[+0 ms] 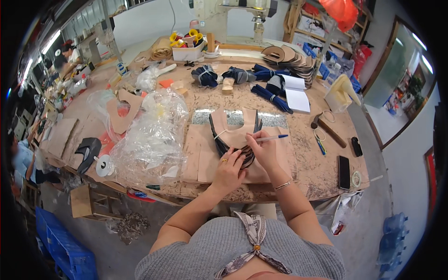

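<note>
A stack of U-shaped tan pieces with dark edges lies in front of me, with a pale band around its left arm. My left hand rests on the stack's lower curve, fingers stretched out over its edge. Closed around a pen with a blue end is my right hand, touching the stack's right side. The pen's tip is hidden by my fingers. Under the stack are flat tan sheets and a grey speckled slab.
Crumpled clear plastic bags cover the left. On the right lie a hammer, a phone and a small yellow-blue tool. Farther back are an open notebook, tied dark bundles and more curved pieces.
</note>
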A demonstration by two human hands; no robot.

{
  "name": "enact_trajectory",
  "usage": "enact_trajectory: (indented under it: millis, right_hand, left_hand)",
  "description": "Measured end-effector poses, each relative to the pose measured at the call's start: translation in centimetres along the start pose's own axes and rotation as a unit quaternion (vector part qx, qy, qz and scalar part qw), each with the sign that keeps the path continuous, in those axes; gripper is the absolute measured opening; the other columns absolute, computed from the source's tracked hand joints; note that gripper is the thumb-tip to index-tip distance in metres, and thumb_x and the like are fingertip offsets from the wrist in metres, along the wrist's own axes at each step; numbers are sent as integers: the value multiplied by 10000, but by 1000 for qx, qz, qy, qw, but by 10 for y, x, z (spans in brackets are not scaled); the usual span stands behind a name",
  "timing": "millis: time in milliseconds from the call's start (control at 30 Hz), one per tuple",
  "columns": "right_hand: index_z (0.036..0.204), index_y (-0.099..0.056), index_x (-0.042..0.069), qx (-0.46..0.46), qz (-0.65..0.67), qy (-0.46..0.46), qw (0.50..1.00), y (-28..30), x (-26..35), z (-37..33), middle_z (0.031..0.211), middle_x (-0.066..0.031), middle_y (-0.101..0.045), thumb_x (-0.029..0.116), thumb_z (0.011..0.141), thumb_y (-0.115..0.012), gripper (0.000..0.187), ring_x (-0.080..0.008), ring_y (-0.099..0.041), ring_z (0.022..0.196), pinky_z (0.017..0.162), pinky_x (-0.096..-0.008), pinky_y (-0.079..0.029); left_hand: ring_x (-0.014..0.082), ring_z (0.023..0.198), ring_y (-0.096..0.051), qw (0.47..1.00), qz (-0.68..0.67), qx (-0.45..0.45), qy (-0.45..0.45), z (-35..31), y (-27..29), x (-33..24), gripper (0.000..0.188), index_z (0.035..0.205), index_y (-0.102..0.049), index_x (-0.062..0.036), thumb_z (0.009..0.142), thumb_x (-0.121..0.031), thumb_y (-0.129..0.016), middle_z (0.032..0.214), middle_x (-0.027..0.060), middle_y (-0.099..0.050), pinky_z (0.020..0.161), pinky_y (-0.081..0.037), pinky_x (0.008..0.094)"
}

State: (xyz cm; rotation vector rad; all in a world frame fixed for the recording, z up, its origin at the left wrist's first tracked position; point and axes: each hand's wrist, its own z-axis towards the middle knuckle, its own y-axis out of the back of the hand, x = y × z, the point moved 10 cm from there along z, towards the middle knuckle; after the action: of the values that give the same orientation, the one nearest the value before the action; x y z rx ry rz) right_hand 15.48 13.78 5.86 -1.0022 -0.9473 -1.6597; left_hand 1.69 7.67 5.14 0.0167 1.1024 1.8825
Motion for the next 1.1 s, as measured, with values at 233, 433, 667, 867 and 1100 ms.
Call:
enact_trajectory:
  millis: [233, 433, 667, 867, 1100]
  right_hand:
    - [742, -547, -5, -33, -45, 67, 996, -6, -9, -9, 725, -142, -672, 88, 867, -682, 206, -241, -712, 869, 592, -285, -518]
    - [774, -553, -9, -15, -80, 87, 993, -16, 7, -12, 830, -198, -698, 90, 861, -685, 186, -243, -713, 852, 620, -308, -541]
    - [775, -552, -5, -19, -90, 107, 990, -13, 8, -12, 820, -191, -698, 81, 861, -679, 176, -242, -714, 837, 614, -313, -540]
    - [771, -548, -4, -26, -95, 107, 989, -13, 13, -11, 791, -178, -693, 75, 860, -676, 174, -241, -715, 837, 602, -314, -536]
    - [769, -552, -13, -16, -76, 134, 988, -10, 10, -13, 828, -188, -701, 71, 857, -677, 175, -238, -713, 824, 602, -300, -528]
  left_hand:
    - [378, 1279, -427, 1000, 0, -4, -5, 0, 3, 0, 408, 1105, -623, -26, 728, -147, -725, 1251, 147, -520, 1038, -388, 459]
    - [380, 1281, -425, 1000, 7, -1, -3, 0, 3, 1, 402, 1104, -623, -37, 731, -151, -720, 1251, 142, -517, 1041, -379, 470]
    - [377, 1287, -421, 1000, 9, 6, -1, 0, 4, 0, 406, 1118, -622, -46, 736, -147, -714, 1261, 142, -510, 1043, -370, 470]
    - [375, 1287, -424, 1000, 8, 1, -4, 0, 3, 0, 402, 1121, -624, -51, 740, -145, -713, 1264, 142, -511, 1039, -376, 460]
    - [383, 1282, -427, 1000, -1, 2, -3, 1, 3, 0, 380, 1092, -632, -41, 734, -132, -720, 1238, 141, -519, 1038, -376, 457]
